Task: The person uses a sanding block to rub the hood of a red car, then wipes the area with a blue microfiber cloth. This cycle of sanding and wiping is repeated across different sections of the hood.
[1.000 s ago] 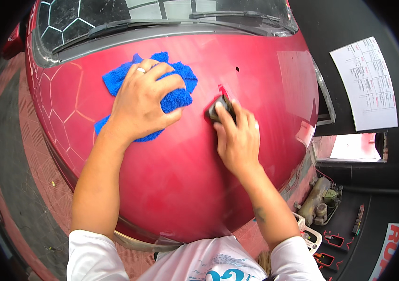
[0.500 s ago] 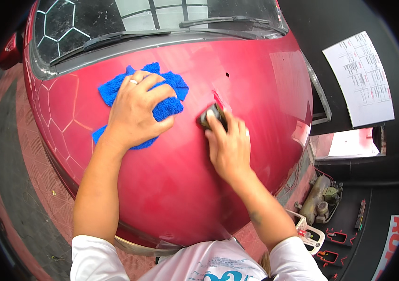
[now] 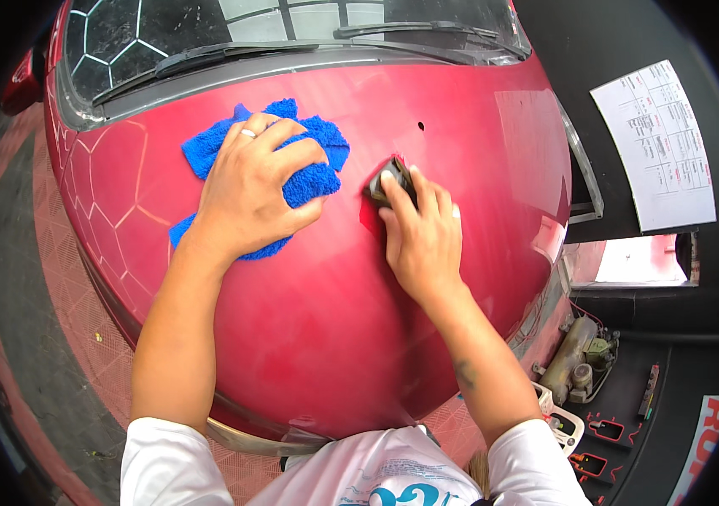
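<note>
A printed chart (image 3: 657, 145) hangs at two o'clock. Right hand (image 3: 427, 240) pinches a dark block (image 3: 375, 187), corner toward twelve, long axis unclear; left hand (image 3: 254, 185) clutches a blue microfiber cloth (image 3: 312, 182).

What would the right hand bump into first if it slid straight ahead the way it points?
The right hand, gripping a dark block, would probably cross the red car hood and first meet the black cowl below the windshield, though fisheye bending leaves depth unclear.

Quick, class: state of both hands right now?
Left hand: closed over a blue cloth on the red hood.
Right hand: holding a small dark block against the hood.
</note>
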